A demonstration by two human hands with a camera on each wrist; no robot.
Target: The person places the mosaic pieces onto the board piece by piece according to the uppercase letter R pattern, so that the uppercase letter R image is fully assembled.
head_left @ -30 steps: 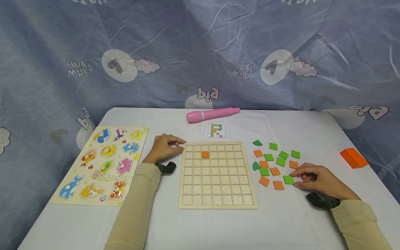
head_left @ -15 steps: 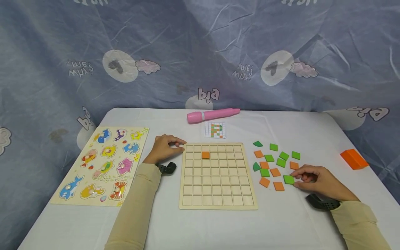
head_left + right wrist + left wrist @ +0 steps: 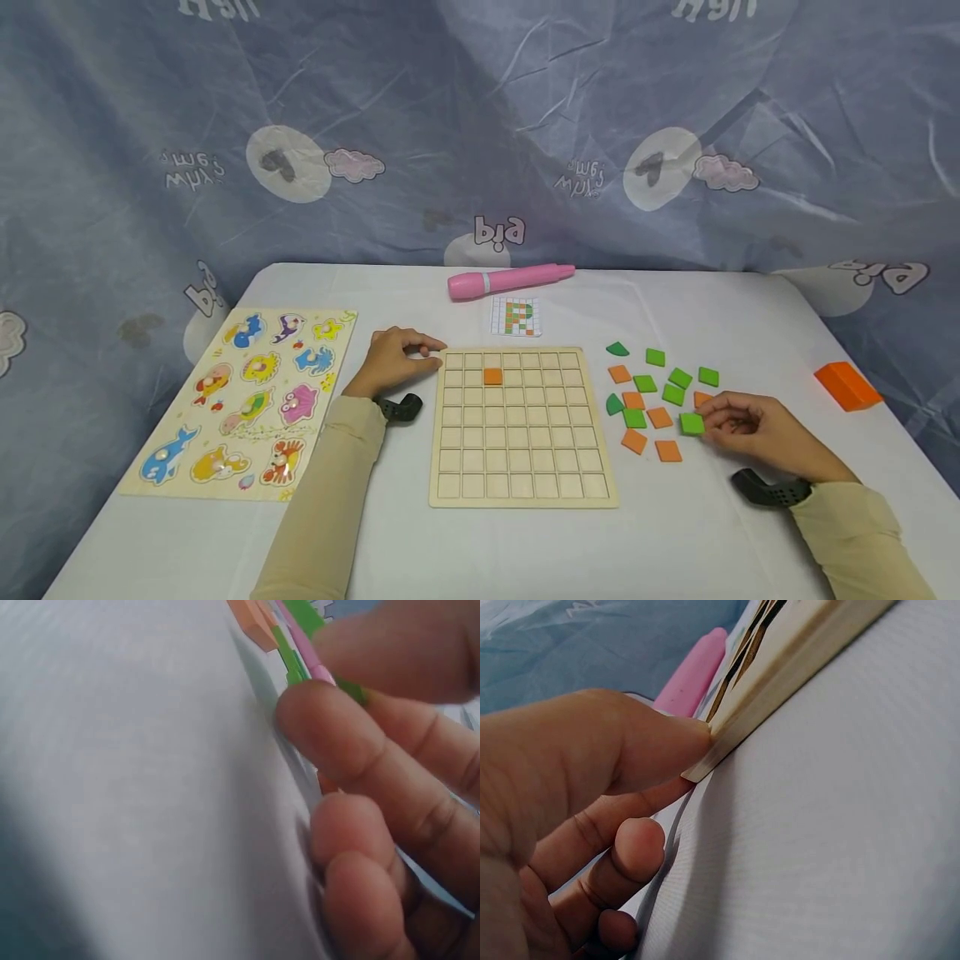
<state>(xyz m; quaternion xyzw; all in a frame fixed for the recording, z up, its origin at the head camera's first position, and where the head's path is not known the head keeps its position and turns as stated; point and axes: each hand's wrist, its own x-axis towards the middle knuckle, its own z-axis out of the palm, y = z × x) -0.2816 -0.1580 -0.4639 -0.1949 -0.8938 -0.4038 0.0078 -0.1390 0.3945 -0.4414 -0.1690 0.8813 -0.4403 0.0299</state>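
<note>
Right hand [image 3: 753, 429]: pinching one green square tile [image 3: 692, 424], thumb and fingers close together on its right side. Tile is right of the grid board, at the near right of the loose pieces. Whether it clears the table, can't tell.

Tile orientation – flat face up to the head view, near edge roughly parallel to the board's near edge. Square, sides look about equal.

Left hand [image 3: 393, 358]: narrow grip, thumb and a finger pinching the far left corner of the grid board [image 3: 518, 437]; remaining fingers curled.

Containers: grid board is 7 x 7 cells, lies flat, squared to the person. One orange tile [image 3: 492, 377] sits in it – third column from left, second row from the far edge. Animal puzzle board [image 3: 180, 490] at left holds sea-creature pieces, long axis near-to-far, near end swung left.

Right of the grid: loose orange tiles [image 3: 668, 451], loose green tiles [image 3: 656, 357] and two dark green quarter-rounds [image 3: 617, 349]. Past the far edge: pattern card [image 3: 516, 317] with an orange-and-green letter, then pink pen [image 3: 510, 282], long axis left-right, thin end right. Orange block [image 3: 848, 386] far right.
</note>
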